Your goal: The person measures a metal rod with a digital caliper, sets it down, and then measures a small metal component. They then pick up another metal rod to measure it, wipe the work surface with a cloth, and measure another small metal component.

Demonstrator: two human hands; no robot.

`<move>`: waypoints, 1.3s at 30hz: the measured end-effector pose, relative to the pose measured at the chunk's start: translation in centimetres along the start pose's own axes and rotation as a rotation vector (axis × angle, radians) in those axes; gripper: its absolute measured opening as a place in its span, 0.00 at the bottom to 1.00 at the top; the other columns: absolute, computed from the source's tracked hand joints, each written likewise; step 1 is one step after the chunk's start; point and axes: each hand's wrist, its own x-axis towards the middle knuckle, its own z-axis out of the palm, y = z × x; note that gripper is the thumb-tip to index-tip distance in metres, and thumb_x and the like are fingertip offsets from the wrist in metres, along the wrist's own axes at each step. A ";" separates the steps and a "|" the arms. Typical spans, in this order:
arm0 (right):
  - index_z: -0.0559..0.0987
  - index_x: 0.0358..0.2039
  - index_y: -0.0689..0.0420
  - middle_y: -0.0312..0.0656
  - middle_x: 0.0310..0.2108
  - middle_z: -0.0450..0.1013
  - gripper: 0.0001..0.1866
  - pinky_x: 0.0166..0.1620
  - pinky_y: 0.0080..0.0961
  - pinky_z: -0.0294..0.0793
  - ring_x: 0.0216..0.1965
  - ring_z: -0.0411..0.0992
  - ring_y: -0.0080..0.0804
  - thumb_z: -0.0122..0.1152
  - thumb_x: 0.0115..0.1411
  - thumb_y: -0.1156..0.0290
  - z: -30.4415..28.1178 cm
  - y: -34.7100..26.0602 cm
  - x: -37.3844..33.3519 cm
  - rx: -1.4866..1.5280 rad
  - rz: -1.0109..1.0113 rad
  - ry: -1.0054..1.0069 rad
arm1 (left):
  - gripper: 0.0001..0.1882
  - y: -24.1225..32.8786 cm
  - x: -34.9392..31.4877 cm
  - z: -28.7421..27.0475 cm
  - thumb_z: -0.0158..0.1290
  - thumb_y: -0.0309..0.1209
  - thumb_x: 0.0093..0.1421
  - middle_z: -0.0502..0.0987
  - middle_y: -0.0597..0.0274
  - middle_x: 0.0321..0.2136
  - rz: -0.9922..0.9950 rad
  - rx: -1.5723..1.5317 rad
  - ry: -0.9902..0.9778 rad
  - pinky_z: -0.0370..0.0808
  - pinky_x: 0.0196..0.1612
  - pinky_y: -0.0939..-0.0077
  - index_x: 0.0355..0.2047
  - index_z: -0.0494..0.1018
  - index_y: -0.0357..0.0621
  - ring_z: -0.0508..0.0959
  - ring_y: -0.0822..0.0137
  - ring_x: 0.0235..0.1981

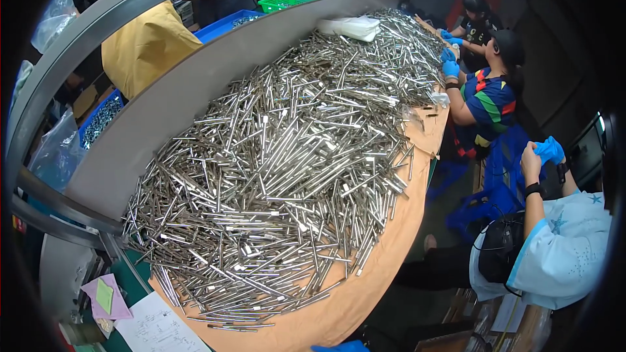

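Observation:
A great heap of thin silvery metal rods (287,176) covers the long table, lying crosswise in many directions. Beneath them spreads tan paper (385,267), bare along the near and right edges. At the lower edge, a sliver of blue (340,347) seems to be my right hand in a glove. It is next to the paper's near edge, and its fingers are cut off by the frame. My left hand does not show. Near left, a sheet with a line drawing (160,326) lies beside pink and green paper slips (107,296).
A grey barrier (176,98) and metal frame (65,45) border the left side. Behind stand blue trays (225,26) and a green basket (287,1). Co-workers are along the right; one handles blue gloves (550,150). A white cloth stack (350,27) rests on the far rods.

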 end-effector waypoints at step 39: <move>0.74 0.50 0.60 0.49 0.34 0.77 0.36 0.28 0.28 0.75 0.24 0.76 0.39 0.67 0.46 0.47 -0.1 0.3 0.0 0.003 -0.053 0.030 | 0.23 -1.0 0.2 -0.4 0.39 0.43 0.67 0.73 0.46 0.44 0.035 -0.053 0.098 0.67 0.55 0.57 0.47 0.67 0.33 0.73 0.53 0.47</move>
